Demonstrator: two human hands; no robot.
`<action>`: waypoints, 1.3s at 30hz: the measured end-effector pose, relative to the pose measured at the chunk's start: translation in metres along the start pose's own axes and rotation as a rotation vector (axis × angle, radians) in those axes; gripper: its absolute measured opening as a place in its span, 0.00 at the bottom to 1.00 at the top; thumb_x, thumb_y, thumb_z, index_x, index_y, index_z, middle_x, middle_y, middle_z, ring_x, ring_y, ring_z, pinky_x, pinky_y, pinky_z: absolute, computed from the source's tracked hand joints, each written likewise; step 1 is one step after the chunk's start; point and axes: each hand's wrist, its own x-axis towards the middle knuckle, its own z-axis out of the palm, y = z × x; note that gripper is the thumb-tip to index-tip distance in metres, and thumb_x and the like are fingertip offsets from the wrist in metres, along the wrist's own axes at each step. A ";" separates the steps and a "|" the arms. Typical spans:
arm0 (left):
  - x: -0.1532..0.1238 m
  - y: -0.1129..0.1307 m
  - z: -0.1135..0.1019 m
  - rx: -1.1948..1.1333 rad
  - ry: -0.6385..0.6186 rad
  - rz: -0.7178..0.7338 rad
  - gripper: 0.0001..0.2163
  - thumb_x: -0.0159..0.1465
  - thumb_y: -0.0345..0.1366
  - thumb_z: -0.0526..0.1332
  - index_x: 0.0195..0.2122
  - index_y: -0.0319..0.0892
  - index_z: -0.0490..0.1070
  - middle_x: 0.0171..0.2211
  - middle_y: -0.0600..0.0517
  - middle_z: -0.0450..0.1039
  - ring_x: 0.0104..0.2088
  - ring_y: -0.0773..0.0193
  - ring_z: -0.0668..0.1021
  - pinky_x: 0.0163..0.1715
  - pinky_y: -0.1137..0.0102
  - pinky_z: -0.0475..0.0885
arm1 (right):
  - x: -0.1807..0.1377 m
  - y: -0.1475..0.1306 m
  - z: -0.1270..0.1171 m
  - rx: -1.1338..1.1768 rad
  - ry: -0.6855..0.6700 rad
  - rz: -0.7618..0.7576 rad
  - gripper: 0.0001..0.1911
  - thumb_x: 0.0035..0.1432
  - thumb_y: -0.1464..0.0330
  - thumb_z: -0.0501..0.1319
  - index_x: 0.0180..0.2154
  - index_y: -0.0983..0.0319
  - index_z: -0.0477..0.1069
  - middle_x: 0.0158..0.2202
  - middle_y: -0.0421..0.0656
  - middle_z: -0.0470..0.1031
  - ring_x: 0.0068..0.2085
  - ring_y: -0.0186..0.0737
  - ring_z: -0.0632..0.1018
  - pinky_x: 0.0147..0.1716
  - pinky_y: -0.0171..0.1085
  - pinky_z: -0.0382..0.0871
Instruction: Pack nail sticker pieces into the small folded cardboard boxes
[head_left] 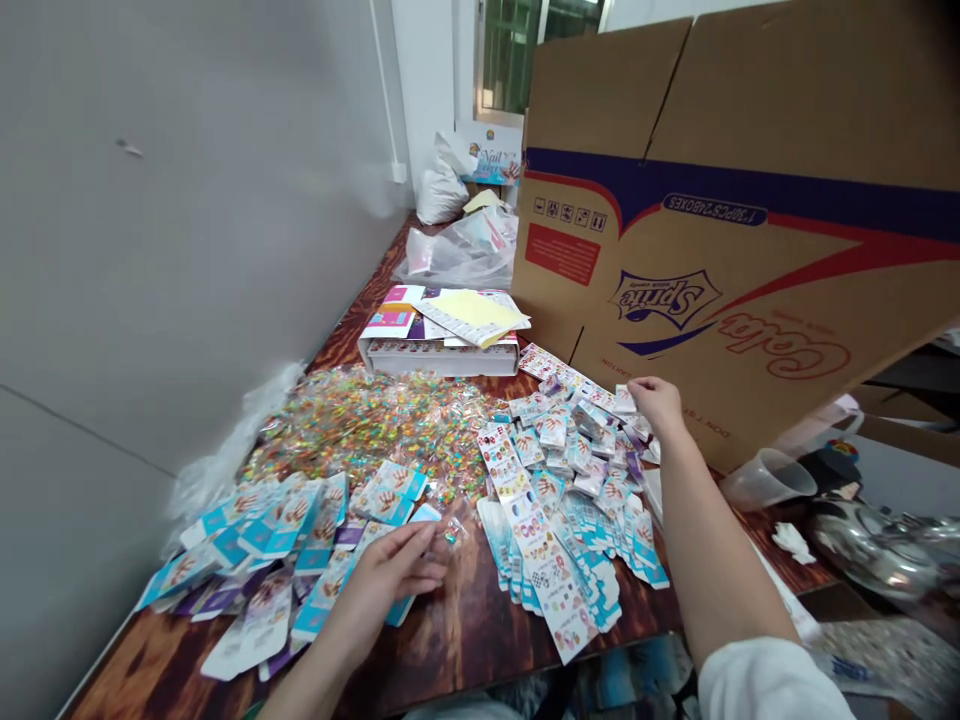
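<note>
My left hand (405, 568) is low over the table, thumb and fingers closed at the edge of a small clear packet (453, 531) with coloured bits inside. Beneath and beside it lie flat blue-and-white cartons (281, 520), heaped loosely. My right hand (658, 404) reaches to the far right and pinches a small folded box (625, 399) over a pile of similar filled boxes (553, 430). Between the hands, a long printed sticker strip (536, 540) lies across more flat cartons (600, 525).
A broad heap of small colourful packets (367, 420) covers the table's middle left. Behind it sits a white box with papers (442, 357). A large cardboard carton (720, 230) stands at right, with a plastic cup (770, 480) near its base. A grey wall (172, 220) bounds the left.
</note>
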 end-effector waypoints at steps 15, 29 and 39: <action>-0.001 -0.007 0.014 0.060 -0.015 0.030 0.19 0.52 0.48 0.64 0.37 0.38 0.72 0.31 0.49 0.75 0.23 0.70 0.75 0.19 0.78 0.66 | -0.204 -0.036 0.041 -0.454 -0.443 -0.324 0.16 0.48 0.60 0.63 0.39 0.62 0.70 0.33 0.49 0.75 0.35 0.48 0.75 0.31 0.39 0.64; 0.002 -0.006 0.033 0.048 -0.105 0.067 0.19 0.54 0.49 0.62 0.38 0.37 0.72 0.29 0.50 0.74 0.23 0.70 0.74 0.19 0.77 0.64 | -0.185 -0.028 0.050 0.188 -0.578 0.087 0.08 0.46 0.63 0.62 0.27 0.62 0.69 0.20 0.39 0.70 0.22 0.37 0.71 0.23 0.35 0.62; -0.005 0.039 0.058 0.155 -0.030 0.563 0.09 0.56 0.40 0.61 0.28 0.39 0.73 0.27 0.52 0.72 0.30 0.65 0.72 0.34 0.71 0.67 | -0.197 -0.082 0.025 0.236 -0.444 -0.346 0.18 0.52 0.60 0.62 0.44 0.60 0.68 0.40 0.49 0.74 0.39 0.46 0.74 0.36 0.43 0.69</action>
